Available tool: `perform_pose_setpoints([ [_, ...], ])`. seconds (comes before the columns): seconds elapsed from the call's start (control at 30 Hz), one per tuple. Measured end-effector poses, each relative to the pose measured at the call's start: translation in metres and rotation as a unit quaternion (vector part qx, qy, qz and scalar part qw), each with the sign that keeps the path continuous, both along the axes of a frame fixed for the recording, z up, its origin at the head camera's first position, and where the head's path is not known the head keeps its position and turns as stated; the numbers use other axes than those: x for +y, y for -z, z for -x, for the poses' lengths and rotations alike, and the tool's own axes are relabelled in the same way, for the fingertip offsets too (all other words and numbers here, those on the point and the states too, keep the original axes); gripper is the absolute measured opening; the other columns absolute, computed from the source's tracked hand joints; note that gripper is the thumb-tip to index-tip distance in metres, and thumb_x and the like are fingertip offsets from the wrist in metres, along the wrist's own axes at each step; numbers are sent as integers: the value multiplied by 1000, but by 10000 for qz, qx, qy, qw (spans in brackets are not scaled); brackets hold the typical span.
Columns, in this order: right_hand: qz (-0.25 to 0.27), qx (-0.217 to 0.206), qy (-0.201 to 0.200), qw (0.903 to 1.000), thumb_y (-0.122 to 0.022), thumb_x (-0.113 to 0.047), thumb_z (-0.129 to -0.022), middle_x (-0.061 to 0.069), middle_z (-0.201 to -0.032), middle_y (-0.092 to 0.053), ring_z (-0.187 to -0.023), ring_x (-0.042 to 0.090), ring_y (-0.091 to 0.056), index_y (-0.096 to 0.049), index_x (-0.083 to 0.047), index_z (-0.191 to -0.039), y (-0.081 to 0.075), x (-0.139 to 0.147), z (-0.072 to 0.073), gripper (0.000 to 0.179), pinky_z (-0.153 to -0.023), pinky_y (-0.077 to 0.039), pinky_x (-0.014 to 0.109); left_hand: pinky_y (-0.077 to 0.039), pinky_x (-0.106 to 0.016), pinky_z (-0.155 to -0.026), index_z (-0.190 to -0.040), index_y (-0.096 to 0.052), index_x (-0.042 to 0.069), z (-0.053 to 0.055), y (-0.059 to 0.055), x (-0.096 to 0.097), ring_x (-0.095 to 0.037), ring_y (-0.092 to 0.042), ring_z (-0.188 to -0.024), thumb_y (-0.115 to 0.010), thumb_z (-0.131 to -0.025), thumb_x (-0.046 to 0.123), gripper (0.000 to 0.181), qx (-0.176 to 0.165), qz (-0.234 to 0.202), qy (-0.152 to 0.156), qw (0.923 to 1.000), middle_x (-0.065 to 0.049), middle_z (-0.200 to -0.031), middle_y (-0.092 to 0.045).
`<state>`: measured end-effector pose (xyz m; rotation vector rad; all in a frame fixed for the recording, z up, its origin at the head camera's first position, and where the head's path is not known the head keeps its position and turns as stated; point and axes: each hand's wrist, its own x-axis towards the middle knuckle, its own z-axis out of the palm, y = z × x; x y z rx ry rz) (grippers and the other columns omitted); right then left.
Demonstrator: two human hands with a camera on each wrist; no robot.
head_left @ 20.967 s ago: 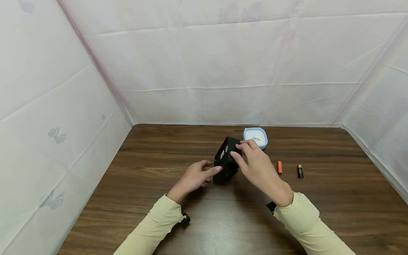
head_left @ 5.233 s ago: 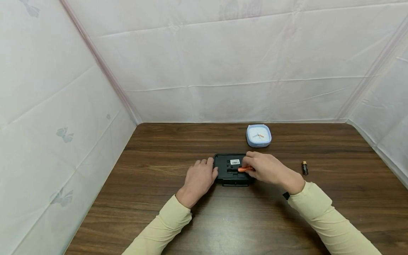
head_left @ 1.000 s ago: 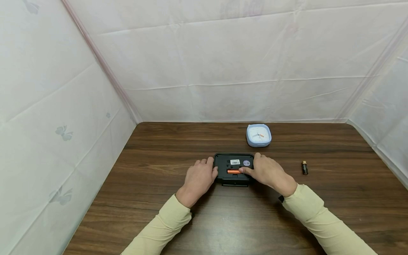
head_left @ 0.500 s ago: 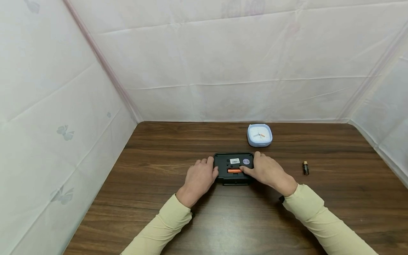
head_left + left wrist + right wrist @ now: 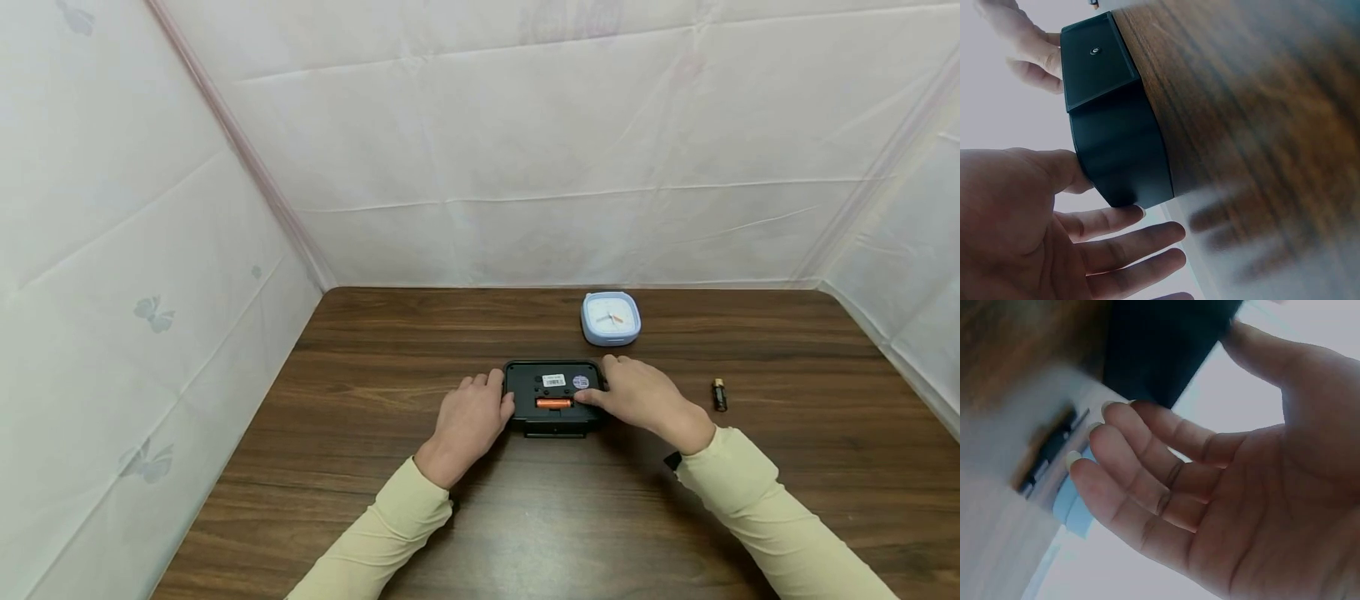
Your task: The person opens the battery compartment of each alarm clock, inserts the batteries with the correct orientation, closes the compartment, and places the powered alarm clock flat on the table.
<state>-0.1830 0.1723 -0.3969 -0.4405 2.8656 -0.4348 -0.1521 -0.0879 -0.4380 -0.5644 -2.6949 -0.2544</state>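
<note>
A black box-shaped device (image 5: 525, 385) with a white barcode label and a round purple sticker lies back side up on the table. An orange battery (image 5: 553, 403) sits lengthwise in its slot. My left hand (image 5: 465, 425) holds the device's left end, thumb on the edge and index finger against the side in the left wrist view. At the opposite end, my right hand (image 5: 648, 404) grips with the thumb over the back, just right of the battery, and the fingers at the far right corner. In the right wrist view the device (image 5: 1160, 344) shows only as a dark corner.
On the wooden table (image 5: 375, 517), a light blue alarm clock (image 5: 611, 317) stands behind the device. A black battery with a gold end (image 5: 719, 395) lies to the right. White sheeting (image 5: 480, 167) closes off the back and sides.
Several seconds ago my right hand held the orange battery over the slot; now the battery lies in it. Within the last second my right thumb has slid right, off the battery's end.
</note>
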Motion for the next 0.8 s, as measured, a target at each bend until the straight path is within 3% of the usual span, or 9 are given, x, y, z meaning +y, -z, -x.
perform_pose_setpoints([
  [0.1, 75, 75, -186, 9998, -76, -33, -101, 9, -88, -59, -75, 22, -57, -62, 1, -103, -6, 5, 1, 37, -67, -48, 41, -51, -39, -49, -94, -63, 2, 0, 0, 0, -28, -63, -67, -74, -100, 22, 24, -39, -1, -15, 10000, -11, -76, -64],
  [0.3, 206, 154, -516, 9983, -74, -18, -102, 8, -94, -64, -77, 19, -57, -65, 2, -108, -14, 13, 4, 22, -71, -51, 42, -51, -39, -48, -93, -62, 2, 1, 1, 0, -28, -63, -66, -74, -99, 22, 24, 0, -35, -9, 10000, -11, -75, -63],
  [0.53, 107, 91, -653, 9978, -73, -8, -100, 13, -104, -68, -89, 24, -64, -67, 2, -115, -12, 21, 10, 18, -80, -56, 47, -50, -38, -47, -93, -62, 2, 1, 1, -1, -28, -62, -65, -75, -99, 21, 24, 14, -52, 27, 10000, -11, -75, -63],
  [0.8, -113, 162, -840, 9963, -77, -1, -94, 14, -109, -68, -99, 30, -67, -70, -2, -112, -5, 28, 15, 20, -82, -56, 49, -51, -39, -49, -94, -62, 2, 1, 1, -1, -28, -63, -67, -75, -99, 22, 24, -23, -60, 18, 10000, -12, -76, -64],
])
